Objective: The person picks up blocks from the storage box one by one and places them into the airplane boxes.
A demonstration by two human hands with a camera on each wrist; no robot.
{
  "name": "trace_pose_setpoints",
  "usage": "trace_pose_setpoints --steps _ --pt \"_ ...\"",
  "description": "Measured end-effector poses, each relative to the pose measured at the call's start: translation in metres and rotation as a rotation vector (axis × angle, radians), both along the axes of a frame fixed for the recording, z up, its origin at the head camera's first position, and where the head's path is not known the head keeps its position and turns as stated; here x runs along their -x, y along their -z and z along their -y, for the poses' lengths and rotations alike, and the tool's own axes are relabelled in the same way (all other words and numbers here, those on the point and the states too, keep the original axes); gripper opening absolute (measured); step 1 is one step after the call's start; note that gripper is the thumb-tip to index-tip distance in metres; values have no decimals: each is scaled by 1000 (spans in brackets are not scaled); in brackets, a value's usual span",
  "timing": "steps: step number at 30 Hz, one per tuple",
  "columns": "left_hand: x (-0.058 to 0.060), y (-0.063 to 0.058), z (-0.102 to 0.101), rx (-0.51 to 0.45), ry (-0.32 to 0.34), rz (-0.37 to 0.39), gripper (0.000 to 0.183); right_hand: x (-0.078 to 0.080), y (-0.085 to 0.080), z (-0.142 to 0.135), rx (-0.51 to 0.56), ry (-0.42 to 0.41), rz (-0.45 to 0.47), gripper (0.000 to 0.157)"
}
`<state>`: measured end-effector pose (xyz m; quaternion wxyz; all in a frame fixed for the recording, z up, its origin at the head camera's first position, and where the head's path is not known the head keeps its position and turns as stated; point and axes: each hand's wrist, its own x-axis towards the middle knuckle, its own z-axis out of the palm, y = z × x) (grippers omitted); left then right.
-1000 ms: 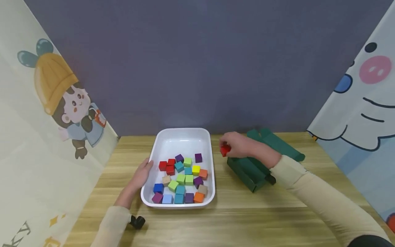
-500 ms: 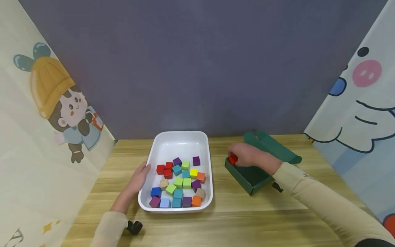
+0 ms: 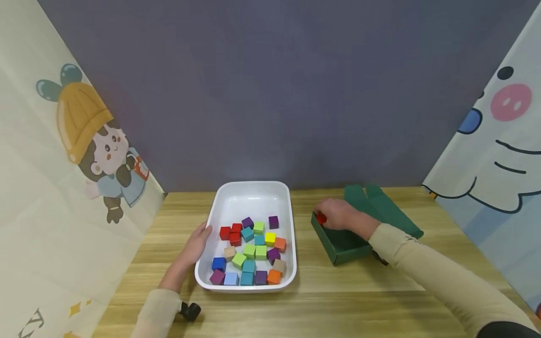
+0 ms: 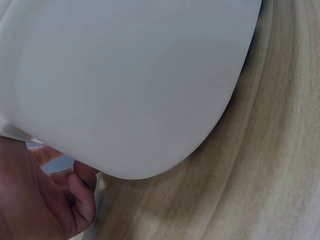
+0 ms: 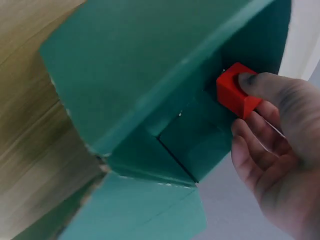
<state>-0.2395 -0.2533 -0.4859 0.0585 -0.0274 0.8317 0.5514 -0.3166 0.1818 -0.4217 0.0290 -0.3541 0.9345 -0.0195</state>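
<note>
Cube (image 5: pixel 230 94), red, pinched in right hand (image 3: pixel 336 214) at 10 o'clock inside green box (image 3: pixel 350 256) — thumb slip could drop it crooked. Left hand (image 3: pixel 197 241) grips white tray (image 3: pixel 251 202) at 9 o'clock — tug might jostle blocks (image 3: pixel 249 251).

And the green box (image 3: pixel 324 241) walls in the right hand (image 3: pixel 338 213), its lid (image 3: pixel 393 211) just beyond; the white tray (image 3: pixel 253 202) bars the left hand (image 3: pixel 196 243) inward, but open desk (image 3: pixel 306 267) runs between the two!
</note>
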Motion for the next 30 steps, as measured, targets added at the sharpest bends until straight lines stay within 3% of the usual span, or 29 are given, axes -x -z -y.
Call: trace_pose_setpoints --steps 5,9,14,22,30 --pt "-3 2 2 -16 9 -14 59 3 7 1 -40 18 -41 21" --pt "-5 2 3 -8 -3 -15 58 5 8 -1 -89 71 -43 13" --pt "-6 2 3 -12 -9 -13 59 5 6 -4 -137 122 -45 23" --pt "-7 2 1 -11 -4 -10 59 3 11 -5 -129 119 -10 29" --pt "0 2 -1 6 -11 -17 60 7 14 -8 -114 143 -15 31"
